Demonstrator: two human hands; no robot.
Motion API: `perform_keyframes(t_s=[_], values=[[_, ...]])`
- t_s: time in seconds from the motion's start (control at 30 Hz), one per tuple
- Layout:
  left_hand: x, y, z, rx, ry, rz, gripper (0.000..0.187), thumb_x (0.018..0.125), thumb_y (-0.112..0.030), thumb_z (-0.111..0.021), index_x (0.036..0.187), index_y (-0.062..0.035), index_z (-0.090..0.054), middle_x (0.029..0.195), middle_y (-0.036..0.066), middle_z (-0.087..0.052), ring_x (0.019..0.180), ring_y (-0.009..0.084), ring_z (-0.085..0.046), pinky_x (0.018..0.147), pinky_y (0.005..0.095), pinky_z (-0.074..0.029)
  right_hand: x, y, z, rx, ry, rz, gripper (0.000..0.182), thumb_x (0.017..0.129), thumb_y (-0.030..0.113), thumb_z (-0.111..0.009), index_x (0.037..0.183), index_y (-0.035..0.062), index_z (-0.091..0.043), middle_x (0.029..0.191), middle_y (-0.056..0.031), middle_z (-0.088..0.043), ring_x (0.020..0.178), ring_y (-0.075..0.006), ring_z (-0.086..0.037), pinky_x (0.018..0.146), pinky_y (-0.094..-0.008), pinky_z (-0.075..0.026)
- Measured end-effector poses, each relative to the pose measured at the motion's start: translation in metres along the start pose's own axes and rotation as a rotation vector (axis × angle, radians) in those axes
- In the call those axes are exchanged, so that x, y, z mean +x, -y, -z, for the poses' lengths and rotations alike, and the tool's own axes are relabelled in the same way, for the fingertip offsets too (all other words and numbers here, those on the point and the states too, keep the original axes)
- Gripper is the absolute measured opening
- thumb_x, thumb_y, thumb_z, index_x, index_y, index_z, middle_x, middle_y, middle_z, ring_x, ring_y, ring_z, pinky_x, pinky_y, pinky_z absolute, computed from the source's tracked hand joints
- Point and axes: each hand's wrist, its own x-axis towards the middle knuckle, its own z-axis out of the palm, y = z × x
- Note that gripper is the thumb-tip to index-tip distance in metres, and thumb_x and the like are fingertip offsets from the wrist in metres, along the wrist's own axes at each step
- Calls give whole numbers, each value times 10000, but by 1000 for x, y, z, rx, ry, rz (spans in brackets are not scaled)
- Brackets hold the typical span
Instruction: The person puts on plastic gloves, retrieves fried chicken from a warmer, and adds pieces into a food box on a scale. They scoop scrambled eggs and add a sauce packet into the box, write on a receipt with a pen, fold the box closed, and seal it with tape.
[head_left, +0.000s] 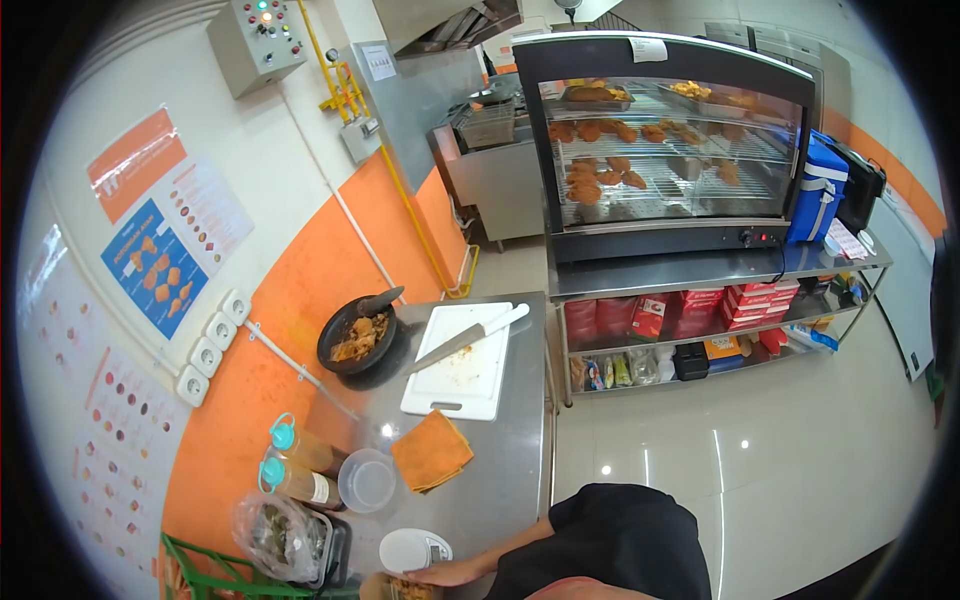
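At the bottom edge, my right hand (447, 573) reaches left from a black sleeve. Its fingers rest at the rim of a food container (411, 589) holding browned pieces, partly cut off by the frame. Just above them stands a white kitchen scale (405, 549) with a small display. My left hand does not show; a tan shape beside the container is too cut off to make out. Further up the steel table lie a folded orange cloth (432, 451) and a clear round plastic tub (367, 480). A knife (450, 346) lies across a white cutting board (480, 385).
A stone mortar (335, 362) with food and a pestle (381, 301) stands by the wall. Two teal-capped bottles (305, 484) and a bagged tray (285, 540) line the left edge. Beyond is a heated display case (670, 235) on a steel shelf unit (640, 272).
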Motion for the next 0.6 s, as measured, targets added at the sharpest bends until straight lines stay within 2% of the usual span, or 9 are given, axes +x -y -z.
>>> perform_keyframes(t_s=[0.2,0.6], values=[[1,-6,0,0,-43,-13,337,1035,-393,-317,1104,-81,-424,978,58,-516,947,180,-480,895,322,-357,-4,-2,-24,-13,107,-71,513,1015,449,-371,1381,95,-429,1392,-90,-444,1295,-204,-396,1060,-325,-333],[-9,-24,-6,19,-135,-81,348,1034,-409,-337,1002,-80,-447,873,53,-510,847,174,-491,821,313,-387,-16,16,-23,-168,83,-79,428,1012,399,-421,1263,65,-515,1309,-83,-482,1220,-200,-448,999,-327,-380]])
